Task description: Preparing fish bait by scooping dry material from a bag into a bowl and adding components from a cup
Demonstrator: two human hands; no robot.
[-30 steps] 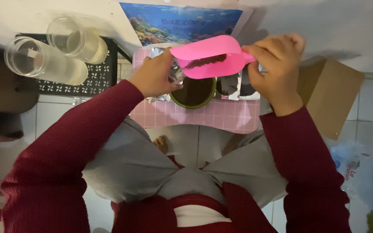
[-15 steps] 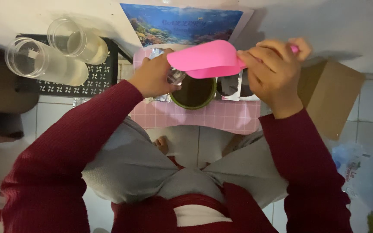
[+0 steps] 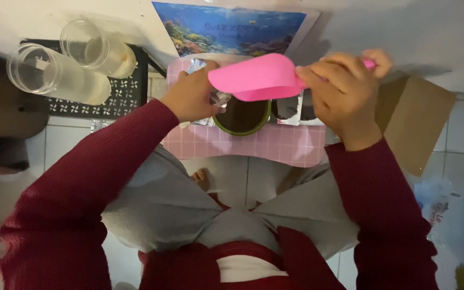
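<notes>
Head view: pink scoop (image 3: 256,77) in right hand (image 3: 345,94)

One head-worn camera looks steeply down, close over both hands and the lap

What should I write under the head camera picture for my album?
Right hand tips a pink scoop over a green pot steadied by the left hand.

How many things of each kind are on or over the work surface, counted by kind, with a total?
Pink scoop, held in the right hand: 1
Green pot, near the left hand: 1
Clear cups: 2
Black mat: 1
Pink checked tray: 1
Reef picture: 1
Cardboard piece: 1
Total: 8
</notes>
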